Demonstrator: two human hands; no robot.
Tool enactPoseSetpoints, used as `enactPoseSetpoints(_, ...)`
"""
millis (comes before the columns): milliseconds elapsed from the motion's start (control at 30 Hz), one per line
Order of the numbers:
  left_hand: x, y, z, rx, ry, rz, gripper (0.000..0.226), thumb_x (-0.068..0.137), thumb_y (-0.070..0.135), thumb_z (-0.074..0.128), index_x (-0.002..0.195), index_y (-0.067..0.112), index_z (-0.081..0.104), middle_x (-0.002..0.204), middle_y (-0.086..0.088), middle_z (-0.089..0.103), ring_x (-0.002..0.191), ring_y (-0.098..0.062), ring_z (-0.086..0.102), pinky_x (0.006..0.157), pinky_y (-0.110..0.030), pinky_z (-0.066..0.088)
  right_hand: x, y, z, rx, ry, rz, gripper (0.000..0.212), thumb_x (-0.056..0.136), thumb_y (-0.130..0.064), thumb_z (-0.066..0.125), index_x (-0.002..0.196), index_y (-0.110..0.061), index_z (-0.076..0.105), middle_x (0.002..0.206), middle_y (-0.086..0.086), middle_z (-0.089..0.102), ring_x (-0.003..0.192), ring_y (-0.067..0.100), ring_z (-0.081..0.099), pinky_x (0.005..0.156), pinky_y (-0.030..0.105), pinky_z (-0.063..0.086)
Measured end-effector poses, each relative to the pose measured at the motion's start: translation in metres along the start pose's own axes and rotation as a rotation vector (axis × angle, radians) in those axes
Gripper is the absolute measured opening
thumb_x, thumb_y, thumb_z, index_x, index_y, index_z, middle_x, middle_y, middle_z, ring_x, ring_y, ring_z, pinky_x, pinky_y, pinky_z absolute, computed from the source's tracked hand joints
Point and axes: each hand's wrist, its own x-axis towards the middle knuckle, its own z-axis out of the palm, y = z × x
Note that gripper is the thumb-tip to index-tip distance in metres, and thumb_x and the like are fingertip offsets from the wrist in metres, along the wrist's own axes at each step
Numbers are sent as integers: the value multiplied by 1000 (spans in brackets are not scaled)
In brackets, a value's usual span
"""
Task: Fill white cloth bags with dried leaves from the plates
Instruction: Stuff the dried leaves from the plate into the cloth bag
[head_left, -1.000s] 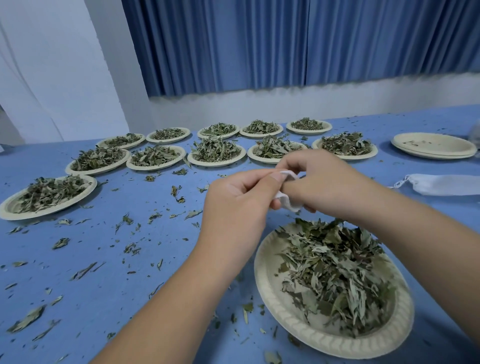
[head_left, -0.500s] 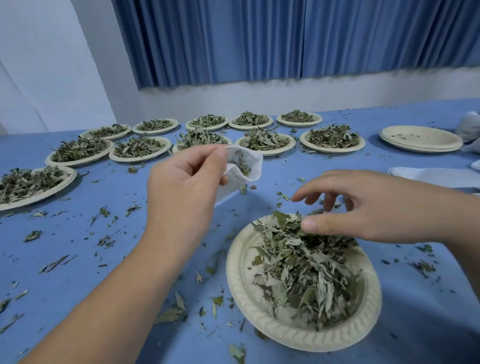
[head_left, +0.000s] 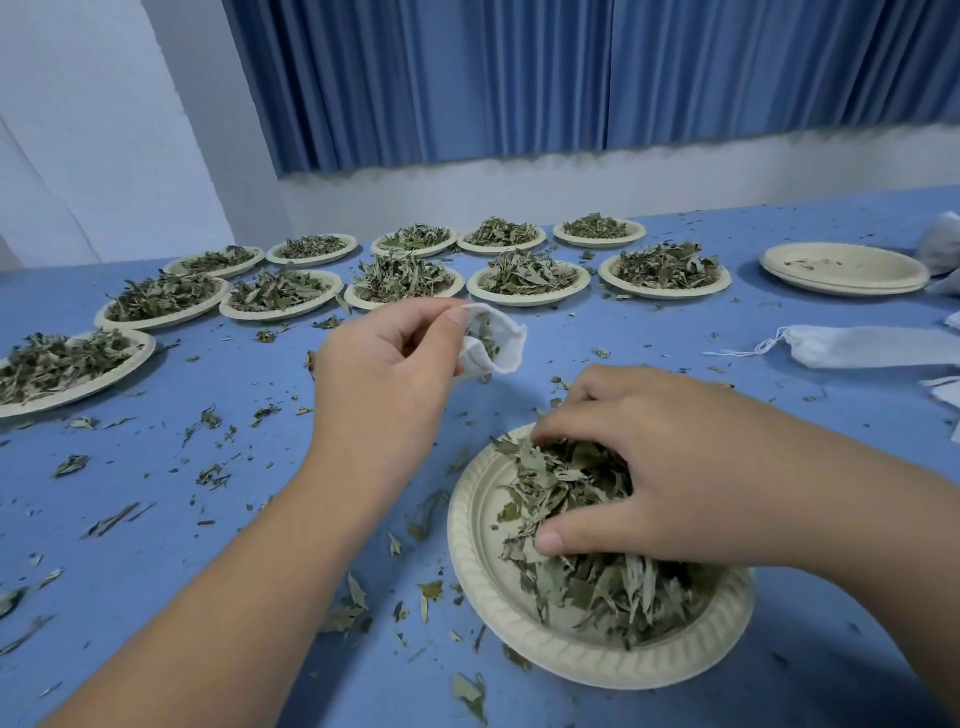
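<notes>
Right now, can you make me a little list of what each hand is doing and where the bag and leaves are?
left hand: pinches the small white bag, mouth open, above the table
right hand: fingers curled into the leaves on the near plate
bag contents: a few leaves show inside
far plates: two rows, heaped with leaves
right side: stacked empty plates, a spare bag lying flat

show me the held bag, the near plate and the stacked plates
held bag (head_left: 511, 344): head view, mouth rim
near plate (head_left: 467, 525): head view, left rim
stacked plates (head_left: 844, 265): head view, top plate
</notes>
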Motion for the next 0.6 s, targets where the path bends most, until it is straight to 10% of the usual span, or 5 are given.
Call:
enactPoseSetpoints(400,1,-2,2,25,-42,-21,23,93,19,62,80,36,69,53,20,60,47,1,49,47,-9,34,-5,-10,-7,-121,-46,-165,95,55,-86,51,139,-53,21,120,-36,22,115,-6,14,92,22,16)
enactPoseSetpoints(600,1,-5,4,19,-39,-45,21,92,20,63,81,36,71,61,4,64,55,-7,50,47,-14,37,0,-19,2,-169,-89,-156,78,67,-73,62,132,-39,35,119,-22,39,114,5,29,101,31,30)
